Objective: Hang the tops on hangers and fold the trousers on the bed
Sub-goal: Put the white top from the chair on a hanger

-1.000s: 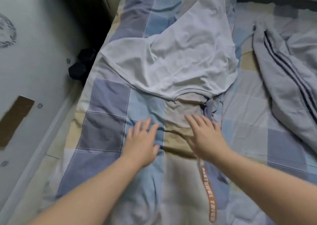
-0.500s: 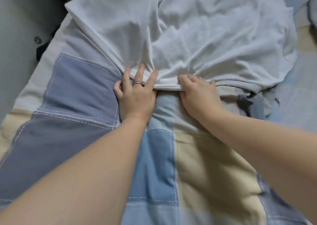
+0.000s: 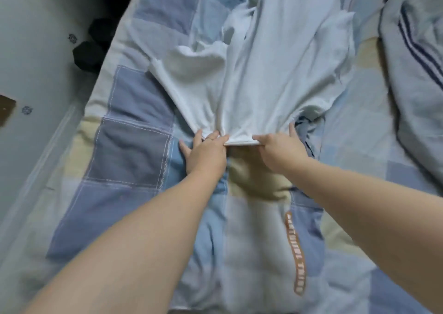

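The left hand [image 3: 206, 153] and right hand [image 3: 280, 150] grip the hem of the white top [image 3: 263, 86], right fingertips hidden beneath.

On the bed's quilted patchwork cover [image 3: 134, 146] of blue, grey and cream squares, a crumpled white cotton T-shirt [image 3: 259, 91], stretched lengthwise up the middle. Near edge bunched together and raised a little off the cover, gripped side by side by the left hand [image 3: 206, 150] and the right hand [image 3: 280, 148]. Further right, past a strip of bare cover, rumpled light-grey trousers with dark navy side stripes [image 3: 422, 79], unfolded, heaped along the bed's right side.
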`<state>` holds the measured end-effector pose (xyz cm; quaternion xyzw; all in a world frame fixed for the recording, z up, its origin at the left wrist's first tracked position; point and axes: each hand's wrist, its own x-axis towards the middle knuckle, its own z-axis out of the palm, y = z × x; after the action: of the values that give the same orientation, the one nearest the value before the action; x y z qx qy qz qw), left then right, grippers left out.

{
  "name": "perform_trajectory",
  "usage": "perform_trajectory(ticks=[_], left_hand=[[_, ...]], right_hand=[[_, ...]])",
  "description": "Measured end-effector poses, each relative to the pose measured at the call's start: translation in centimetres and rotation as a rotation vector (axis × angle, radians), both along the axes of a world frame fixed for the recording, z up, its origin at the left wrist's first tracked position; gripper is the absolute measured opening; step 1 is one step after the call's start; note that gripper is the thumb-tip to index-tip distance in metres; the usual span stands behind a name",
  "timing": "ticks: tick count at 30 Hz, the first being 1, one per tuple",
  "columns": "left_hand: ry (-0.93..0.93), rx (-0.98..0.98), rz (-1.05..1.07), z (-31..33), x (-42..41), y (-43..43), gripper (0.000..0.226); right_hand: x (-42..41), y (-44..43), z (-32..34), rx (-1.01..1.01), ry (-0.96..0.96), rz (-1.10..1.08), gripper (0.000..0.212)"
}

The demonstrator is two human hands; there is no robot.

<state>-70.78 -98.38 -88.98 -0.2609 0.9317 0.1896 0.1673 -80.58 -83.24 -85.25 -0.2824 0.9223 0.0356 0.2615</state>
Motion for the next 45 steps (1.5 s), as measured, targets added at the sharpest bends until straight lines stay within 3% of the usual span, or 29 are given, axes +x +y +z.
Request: perform_trajectory(ticks=[10,15,17,20,24,26,30,33,36,38,40,45], left_hand=[[-0.418,0.131,-0.127,10.4,21.4,12.5,0.041],[-0.482,0.148,-0.19,13.5,25.2,15.2,0.032],[-0.496,0.169,-0.222,14.1,25.0,15.2,0.039],[-0.326,0.135,-0.15,14.3,22.4,13.4,0.048],[0.017,0.052,0.112,12.0,15.6,8.0,0.036],[0.017,0.164,0.285,9.9,10.8,5.1,0.049],[0.016,0.633,0.588,5.7,1.4,0.9,0.078],[0.115,0.798,0.66,2.3,-2.4,-0.4,0.064],[0.252,0.905,0.743,-1.2,-4.6,-1.9,0.069],[0.296,0.901,0.761,-2.7,-4.8,-2.3,0.048],[0.293,0.858,0.725,-3.5,-4.0,-1.9,0.021],[0.293,0.96,0.677,1.2,-0.9,1.1,0.021]], right_hand=[[21.2,13.2,5.8,0.15,-0.369,0.036,0.047],[23.5,15.1,9.3,0.192,-0.553,-0.004,0.049],[22.7,15.4,10.6,0.166,-0.614,-0.013,0.043],[19.9,14.6,11.9,0.014,-0.615,-0.093,0.054],[13.5,10.4,10.6,-0.227,-0.343,-0.089,0.048],[10.0,7.1,8.6,-0.27,-0.27,-0.036,0.051],[2.7,-0.1,3.7,-0.362,-0.139,-0.044,0.066],[-1.6,-3.8,0.2,-0.287,-0.126,-0.078,0.075],[-4.3,-5.0,-2.4,-0.23,-0.155,-0.081,0.085],[-4.7,-4.9,-3.1,-0.183,-0.158,-0.08,0.089],[-4.2,-4.3,-3.2,-0.14,-0.123,-0.05,0.082],[-3.2,-2.3,-1.1,-0.291,-0.212,-0.066,0.057]])
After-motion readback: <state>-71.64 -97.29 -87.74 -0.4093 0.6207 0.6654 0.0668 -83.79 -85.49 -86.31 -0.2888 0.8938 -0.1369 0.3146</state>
